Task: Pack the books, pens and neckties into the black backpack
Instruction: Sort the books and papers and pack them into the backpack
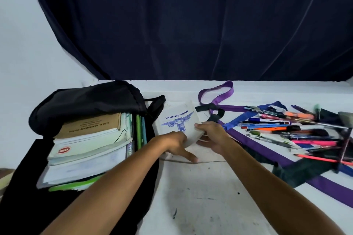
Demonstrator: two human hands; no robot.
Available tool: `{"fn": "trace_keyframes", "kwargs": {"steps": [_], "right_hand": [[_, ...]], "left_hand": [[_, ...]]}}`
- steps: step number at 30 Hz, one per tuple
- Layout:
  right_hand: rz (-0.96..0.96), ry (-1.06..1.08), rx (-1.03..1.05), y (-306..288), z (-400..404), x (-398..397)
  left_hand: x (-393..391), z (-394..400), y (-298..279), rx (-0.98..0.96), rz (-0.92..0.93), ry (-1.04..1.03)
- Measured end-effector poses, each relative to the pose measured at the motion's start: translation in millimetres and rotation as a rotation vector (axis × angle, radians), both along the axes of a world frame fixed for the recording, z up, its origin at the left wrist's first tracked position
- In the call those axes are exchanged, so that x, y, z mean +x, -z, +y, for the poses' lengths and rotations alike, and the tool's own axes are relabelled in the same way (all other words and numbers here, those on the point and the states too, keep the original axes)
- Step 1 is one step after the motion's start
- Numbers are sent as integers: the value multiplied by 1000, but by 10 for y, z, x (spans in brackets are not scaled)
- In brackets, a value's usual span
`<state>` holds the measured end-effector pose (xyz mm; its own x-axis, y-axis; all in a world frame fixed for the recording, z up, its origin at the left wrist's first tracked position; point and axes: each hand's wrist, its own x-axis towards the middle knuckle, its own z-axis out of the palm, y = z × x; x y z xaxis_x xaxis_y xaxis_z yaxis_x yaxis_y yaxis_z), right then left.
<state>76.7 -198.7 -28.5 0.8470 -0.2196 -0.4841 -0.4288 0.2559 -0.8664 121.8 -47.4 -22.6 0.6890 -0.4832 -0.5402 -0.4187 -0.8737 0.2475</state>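
A white exercise book with blue print on its cover is the landmark here. It is held tilted above a white bench, near the middle of the view. The right hand grips the book's right edge, thumb on the cover and fingers curled underneath. The left hand touches the book's lower left corner; its index finger points straight down toward the bench, and how the other fingers lie is hard to tell.

Just left of the book lies a black backpack, unzipped, its top flap folded back. A stack of books fills its opening — a brown-covered one on top, pale ones beneath, a green edge at the bottom. More thin books stand upright along the side nearest the held book.

Right of the book, a heap of pens — orange, pink, blue, black — lies on the bench. Purple neckties loop behind the book and stretch under the pens toward the near right. A blue necktie and a black necktie lie among them.

Behind everything hangs a dark navy curtain.
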Motion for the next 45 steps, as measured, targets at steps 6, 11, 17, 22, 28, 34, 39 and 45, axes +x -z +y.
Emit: {"fn": "trace_keyframes", "kwargs": {"steps": [6,11,17,22,28,34,39,45], "right_hand": [[-34,5,22,-20,40,67],[-155,28,117,-363,-25,117],[-354,56,116,-932,100,55],[-375,-95,286,-1238,559,-3],[-209,-338,371,-1096,1157,-122],[-166,-506,343,-792,1346,-154],[-125,-312,323,-775,1589,-150],[-124,-136,363,-817,2098,-31]], "left_hand": [[-33,124,-298,-190,-22,-69],[-26,746,-1039,-461,-354,-97],[296,2172,-1125,-357,-673,-283],[427,2897,-897,-205,-683,-290],[690,3215,-891,-327,-633,-173],[981,3264,-1008,-372,-571,-172],[1027,3160,-1201,-403,-631,-147],[999,3042,-1422,-357,-720,-121]]}}
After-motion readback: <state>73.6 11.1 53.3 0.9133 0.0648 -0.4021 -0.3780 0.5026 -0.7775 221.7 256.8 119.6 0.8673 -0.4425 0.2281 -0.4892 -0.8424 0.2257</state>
